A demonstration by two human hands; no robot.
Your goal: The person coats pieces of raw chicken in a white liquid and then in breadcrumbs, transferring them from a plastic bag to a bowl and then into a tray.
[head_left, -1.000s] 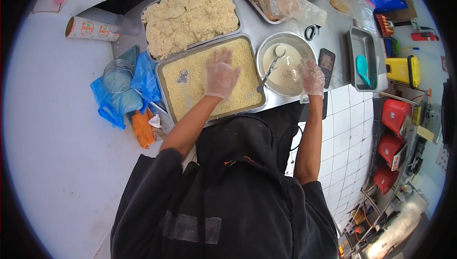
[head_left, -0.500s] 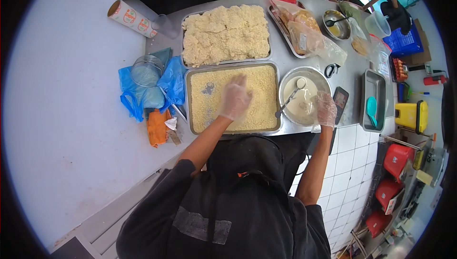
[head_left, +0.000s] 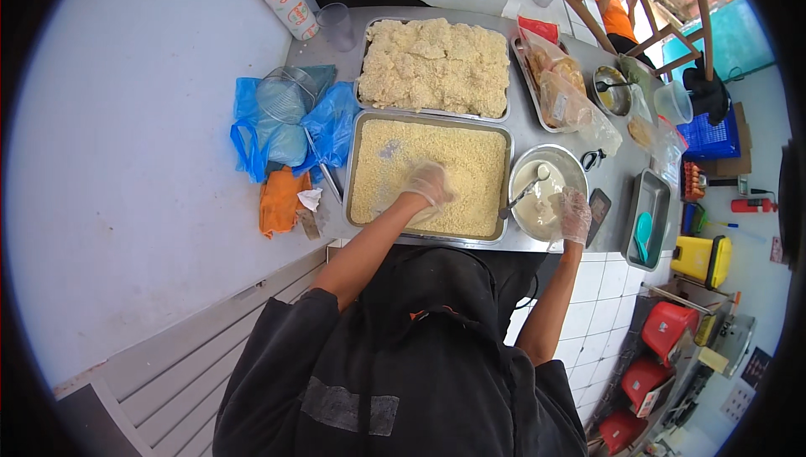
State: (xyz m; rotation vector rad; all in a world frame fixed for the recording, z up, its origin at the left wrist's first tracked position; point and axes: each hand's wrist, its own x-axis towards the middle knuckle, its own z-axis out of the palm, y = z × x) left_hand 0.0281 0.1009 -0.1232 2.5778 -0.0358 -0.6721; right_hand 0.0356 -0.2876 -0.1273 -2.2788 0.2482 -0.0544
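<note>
Here, crumbs [head_left: 472,197] in a tray [head_left: 353,163] are touched by the left hand [head_left: 427,184], a bowl [head_left: 554,151] overlapped by the right hand [head_left: 574,215]; the fingers' spread and hold cannot be told.

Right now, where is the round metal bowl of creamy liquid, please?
In the head view, the bowl sits right of the rectangular metal crumb tray, by the plastic-gloved right hand.

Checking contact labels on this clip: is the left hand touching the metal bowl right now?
Apart: the head view shows pale crumbs and the tray rim between the left hand and the metal bowl.
</note>
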